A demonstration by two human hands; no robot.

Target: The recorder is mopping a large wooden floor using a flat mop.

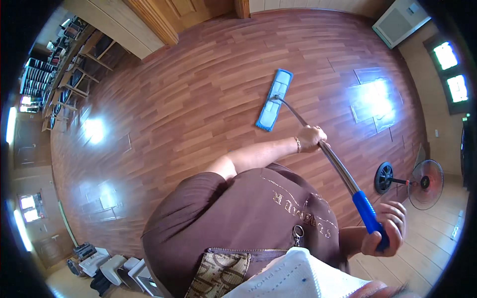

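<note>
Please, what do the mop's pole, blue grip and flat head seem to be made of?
Pole: probably polished metal, since bright streaks run along it.
Blue grip: perhaps plastic or rubber; its colour is even, with a soft sheen.
Flat head: seemingly cloth around the rim, which looks fuzzy and matt; the paler middle may be fabric or plastic.

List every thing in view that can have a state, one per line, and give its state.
Left hand: closed around the pole
Right hand: curled around the end of the blue grip
Pole: slanting, joined to the mop head
Blue grip: held
Mop head: flat on the floor
Floor: shiny, with bright glare patches
Fan: standing; spinning or not, unclear
</note>
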